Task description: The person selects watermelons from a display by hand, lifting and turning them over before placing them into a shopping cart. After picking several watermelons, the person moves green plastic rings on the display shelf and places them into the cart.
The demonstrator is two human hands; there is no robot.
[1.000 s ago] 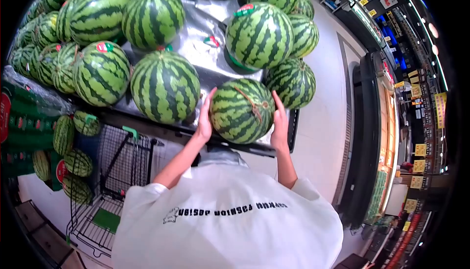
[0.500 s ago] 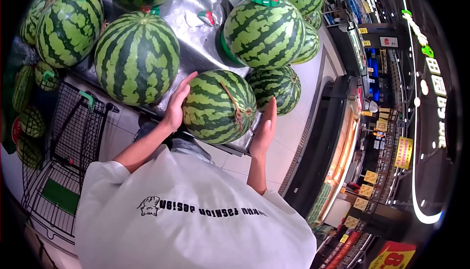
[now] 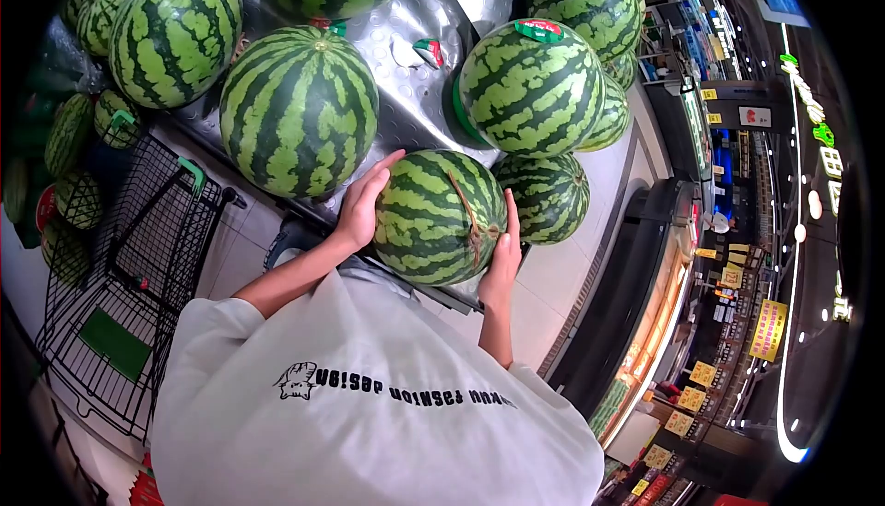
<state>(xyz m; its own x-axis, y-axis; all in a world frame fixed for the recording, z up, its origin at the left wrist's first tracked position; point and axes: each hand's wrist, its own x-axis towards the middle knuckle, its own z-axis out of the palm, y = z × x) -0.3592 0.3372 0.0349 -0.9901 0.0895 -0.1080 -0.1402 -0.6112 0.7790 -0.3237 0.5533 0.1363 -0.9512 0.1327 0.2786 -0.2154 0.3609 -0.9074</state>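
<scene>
A striped green watermelon (image 3: 436, 216) with a dry brown stem rests at the front edge of a metal display stand (image 3: 406, 91). My left hand (image 3: 361, 204) presses flat against its left side and my right hand (image 3: 503, 253) cups its right side, so both hands hold it between them. Larger watermelons surround it: one (image 3: 298, 110) just to the left, one with a red sticker (image 3: 530, 87) behind it, and a smaller one (image 3: 549, 197) to its right.
A black wire shopping trolley (image 3: 129, 266) with a green handle stands at my left, by the stand's edge. More watermelons (image 3: 171, 31) fill the back left. A dark refrigerated counter (image 3: 636, 266) with yellow price tags runs along the right, past a pale tiled aisle.
My right hand has closed back onto the watermelon's right side after standing slightly off it. The view has shifted a little; the watermelon stays at the stand's front edge.
</scene>
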